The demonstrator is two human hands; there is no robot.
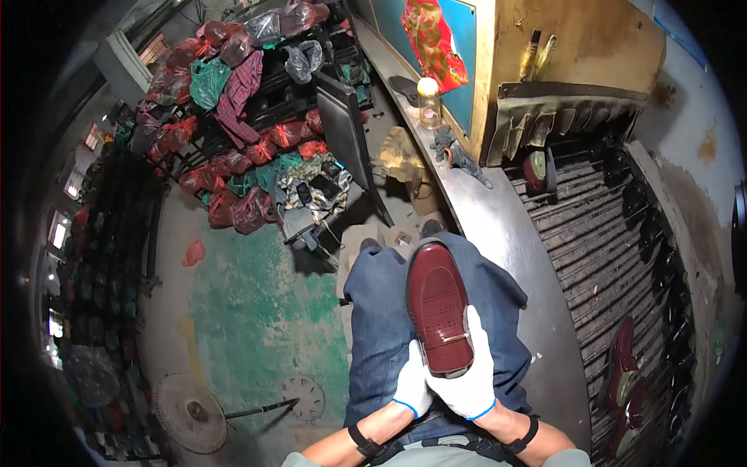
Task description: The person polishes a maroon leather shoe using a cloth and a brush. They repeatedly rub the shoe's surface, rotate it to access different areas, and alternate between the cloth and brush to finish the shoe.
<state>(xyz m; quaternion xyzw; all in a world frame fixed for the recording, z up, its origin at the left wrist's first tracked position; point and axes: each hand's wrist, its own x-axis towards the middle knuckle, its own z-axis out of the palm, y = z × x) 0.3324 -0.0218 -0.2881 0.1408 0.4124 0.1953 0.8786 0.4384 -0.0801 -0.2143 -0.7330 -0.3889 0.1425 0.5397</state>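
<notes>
Over the lap | left hand, right hand: fingers curled round dark-red shoe | on ledge, lidded jar (contents unclear)

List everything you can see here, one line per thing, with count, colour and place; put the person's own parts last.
shoe: one, dark red, in both hands
rack: one, dark, right
rack shoes: several, dark red and black, on the rack
bench: one, silver, right of the legs
jar: one, clear, pale lid, far bench
spare glove: apparently one, dark grey, bench
brushes: apparently two, pale and dark, upper right
sheet: one, red and gold, blue panel
bags: many, mostly red, upper left
checked cloth: one, red, among bags
fan: one, grey, lower left
jeans: one pair, blue, legs
wristbands: two, black, wrists
left hand: one, white-gloved, at shoe
right hand: one, white-gloved, at shoe
</notes>
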